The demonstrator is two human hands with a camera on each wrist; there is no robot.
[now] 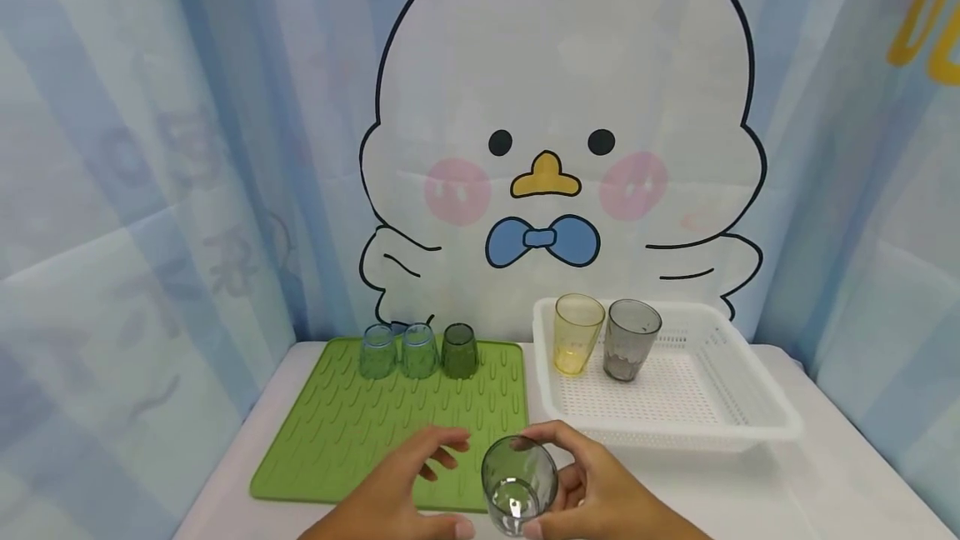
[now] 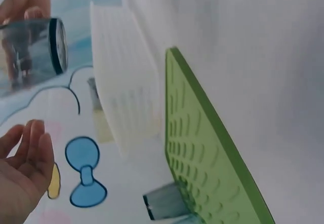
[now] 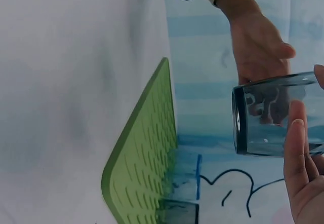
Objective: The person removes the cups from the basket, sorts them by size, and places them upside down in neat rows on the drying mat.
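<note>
Above the table, just in front of the green mat, my right hand (image 1: 592, 482) holds a clear grey drinking glass (image 1: 519, 482) upright, fingers and thumb around its side. My left hand (image 1: 405, 486) hovers to the left of that glass, its fingers loosely bent and holding nothing. The right wrist view shows a gap between the mat and the thick base of the glass (image 3: 243, 122). Upside down along the back of the green ridged mat (image 1: 390, 432) stand two bluish glasses (image 1: 378, 352) and a darker grey glass (image 1: 460, 351).
At the back right sits a white perforated plastic basket (image 1: 765, 407). Inside its left part a yellow glass (image 1: 577, 336) and a grey glass (image 1: 632, 340) stand upright. The white table (image 1: 840, 457) reaches back to a curtain (image 1: 555, 48) with a cartoon bird.
</note>
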